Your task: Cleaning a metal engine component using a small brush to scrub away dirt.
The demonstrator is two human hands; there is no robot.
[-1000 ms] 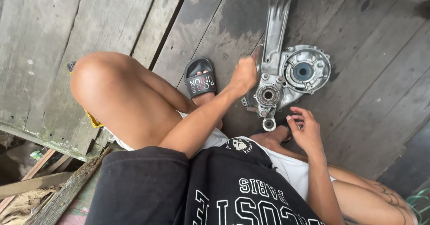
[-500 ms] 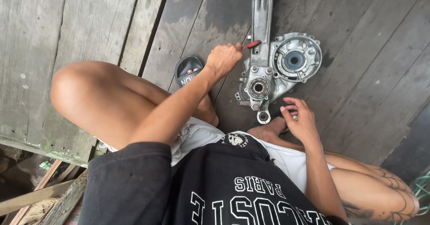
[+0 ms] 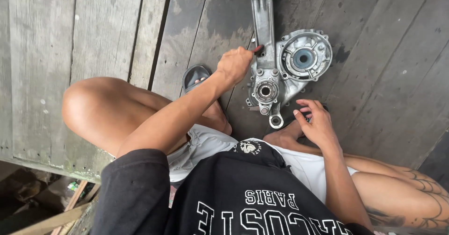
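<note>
head view, looking down: a grey metal engine casing (image 3: 285, 71) lies on the dark wooden plank floor (image 3: 383, 76) in the upper middle of the frame. the left hand (image 3: 235, 65) is closed around a small red-handled tool (image 3: 258, 49) touching the casing's long arm. the right hand (image 3: 317, 122), fingers loosely spread, hovers just below the casing, near a black sandal (image 3: 195, 76).

Makeshift outdoor repair spot, not a proper shop. I squat on a floor (image 3: 93, 38) of weathered grey planks, oil-stained near the far edge where a metal engine casing (image 3: 285, 71) lies. Scrap timber (image 3: 51, 218) shows below the near-left edge.
</note>
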